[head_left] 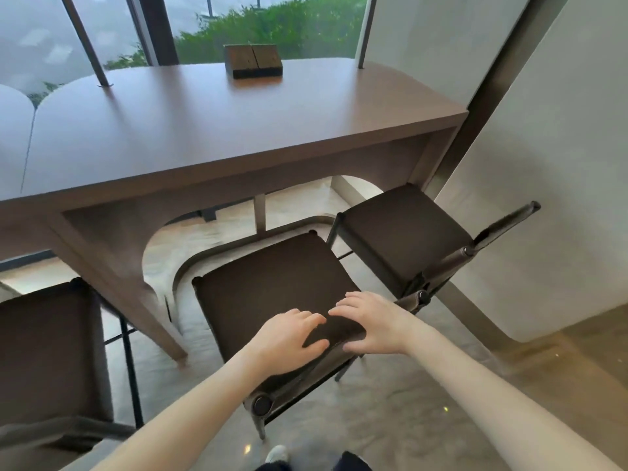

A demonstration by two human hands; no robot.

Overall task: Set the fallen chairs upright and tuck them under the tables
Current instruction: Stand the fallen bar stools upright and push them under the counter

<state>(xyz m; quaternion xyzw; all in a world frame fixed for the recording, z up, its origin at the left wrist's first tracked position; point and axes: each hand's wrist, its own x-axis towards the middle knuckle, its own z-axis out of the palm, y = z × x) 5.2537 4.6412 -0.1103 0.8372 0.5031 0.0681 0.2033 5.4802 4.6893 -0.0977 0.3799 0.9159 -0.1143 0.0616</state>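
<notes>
Both bare forearms extend forward from 6 o'clock, converging toward centre. Left hand (289, 338) palm-down, fingers (314, 317) spread and gently curved toward 1 o'clock. Right hand (368, 322) alongside it, fingers pointing toward 10 o'clock, thumb tucked below.

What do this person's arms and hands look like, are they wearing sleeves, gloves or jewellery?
Both forearms are bare right down to the frame's bottom edge: no sleeves show. The left hand and right hand have no gloves, and no rings, watch or bracelets are visible. Fingernails look short and plain.
</notes>
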